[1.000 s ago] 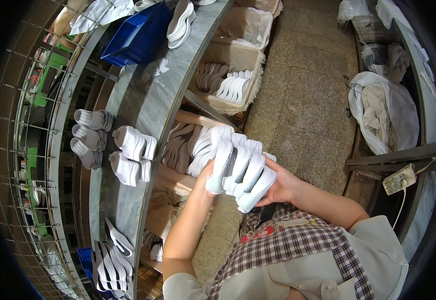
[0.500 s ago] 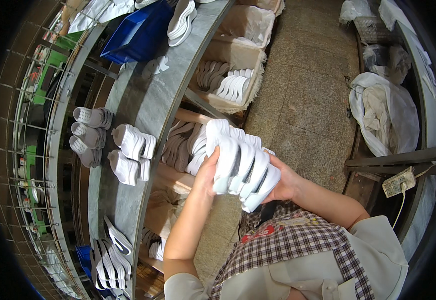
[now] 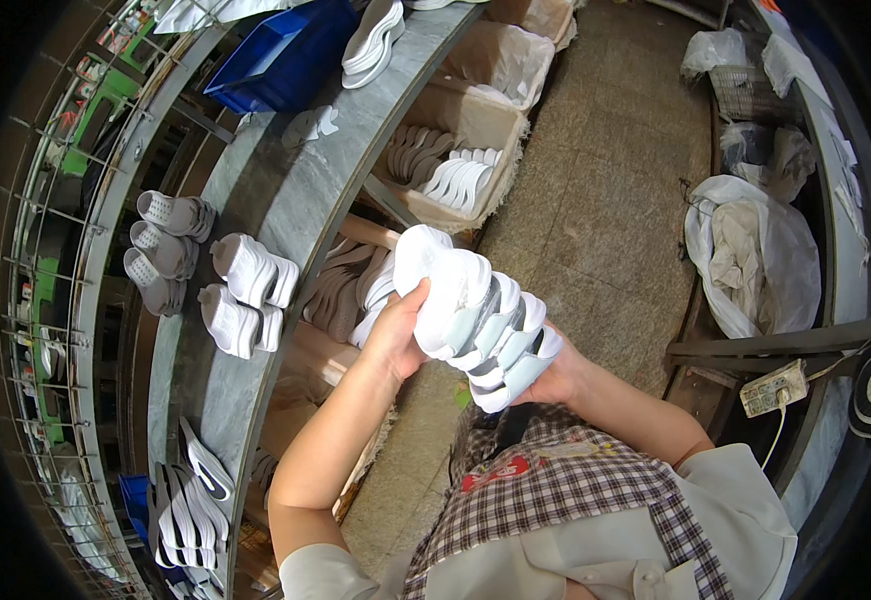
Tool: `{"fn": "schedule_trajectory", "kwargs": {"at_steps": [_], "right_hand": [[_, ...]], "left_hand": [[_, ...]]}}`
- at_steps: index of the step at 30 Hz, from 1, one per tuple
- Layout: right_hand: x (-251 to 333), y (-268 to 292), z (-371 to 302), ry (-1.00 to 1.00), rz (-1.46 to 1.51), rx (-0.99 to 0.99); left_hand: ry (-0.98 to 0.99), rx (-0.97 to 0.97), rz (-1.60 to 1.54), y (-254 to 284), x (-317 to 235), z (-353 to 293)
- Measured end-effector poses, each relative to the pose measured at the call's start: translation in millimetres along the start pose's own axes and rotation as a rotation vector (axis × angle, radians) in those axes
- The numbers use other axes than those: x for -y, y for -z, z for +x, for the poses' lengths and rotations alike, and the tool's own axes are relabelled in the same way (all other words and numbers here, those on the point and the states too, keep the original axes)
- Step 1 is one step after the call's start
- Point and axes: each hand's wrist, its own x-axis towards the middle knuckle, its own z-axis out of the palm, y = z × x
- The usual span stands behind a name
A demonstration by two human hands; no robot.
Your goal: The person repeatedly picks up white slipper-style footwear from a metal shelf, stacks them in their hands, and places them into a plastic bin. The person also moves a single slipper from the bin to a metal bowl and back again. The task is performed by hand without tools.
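A stack of several white shoe soles (image 3: pixel 464 300), with pale bluish strips along their near ends, is held up in front of my apron. My left hand (image 3: pixel 398 332) grips its left side, the thumb over the top sole. On the lower right, my right hand (image 3: pixel 562 378) is closed around the other side, its fingers partly hidden behind the stack. Just beyond my left hand, a bin holds loose taupe soles (image 3: pixel 336 298) and white ones. Stacked white soles (image 3: pixel 248 285) stand on the grey worktop (image 3: pixel 328 185) at the left, beside grey perforated shoe pieces (image 3: pixel 163 245).
A blue crate (image 3: pixel 274 62) sits at the worktop's far end; black-and-white soles (image 3: pixel 194 508) lie at its near end. A cloth-lined basket (image 3: pixel 512 150) of soles stands along the aisle. To the right are a plastic sack (image 3: pixel 791 250) and a power strip (image 3: pixel 774 392).
The stack has tipped in my hands, showing more of the soles' near ends and insides. My left forearm has shifted left. The whole view has turned slightly.
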Motion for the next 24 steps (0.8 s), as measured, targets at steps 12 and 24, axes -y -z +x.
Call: {"fn": "schedule_trajectory", "kwargs": {"at_steps": [12,24], "right_hand": [[2.6,-0.7,1.4,-0.014,0.015,-0.032],[2.6,-5.3,3.2,0.011,0.001,-0.017]], "left_hand": [[-0.039,-0.021,0.024,-7.2,-3.6,-3.0],[-0.063,-0.038,0.006,-8.1,-6.1,-6.6]]}}
